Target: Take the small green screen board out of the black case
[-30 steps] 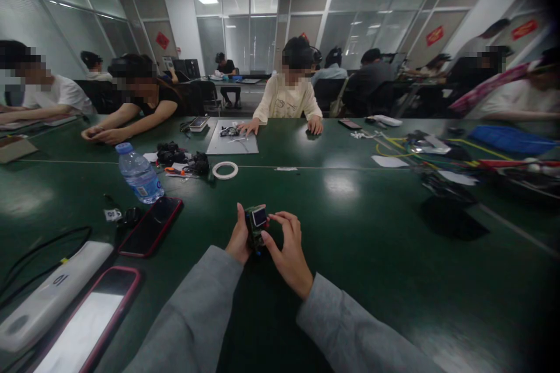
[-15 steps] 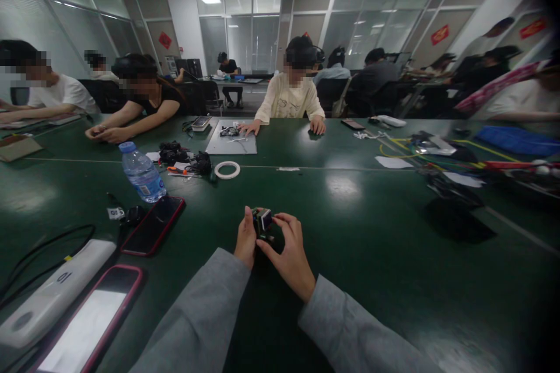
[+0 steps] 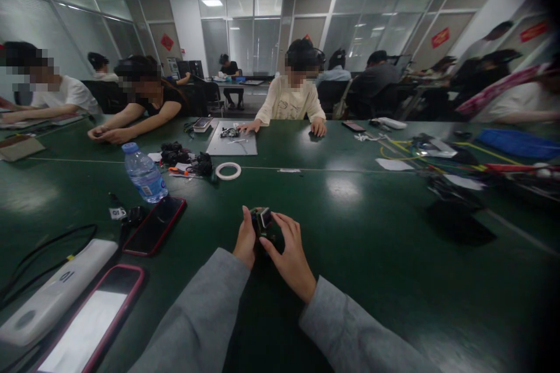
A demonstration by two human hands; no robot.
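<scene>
Over a green worktop (image 3: 371,233), well in from its far edge, a small electronic device (image 3: 265,219) with a screen sits between the left hand (image 3: 246,240), gripping one side with fingers mostly hidden, and the right hand (image 3: 292,253), pinching the other between thumb and fingertips. Leftward, a dark-screened phone (image 3: 156,226) lies beside a water bottle (image 3: 145,173).

Green surface (image 3: 367,268): bottle (image 3: 145,175) at left, red-edged phone (image 3: 155,226) just beside it; pink-edged phone (image 3: 90,323), white device (image 3: 61,291) nearer. Farther back: black bundle (image 3: 174,154), white ring (image 3: 228,178), pale board (image 3: 219,147). Right: white paper (image 3: 394,164).
</scene>
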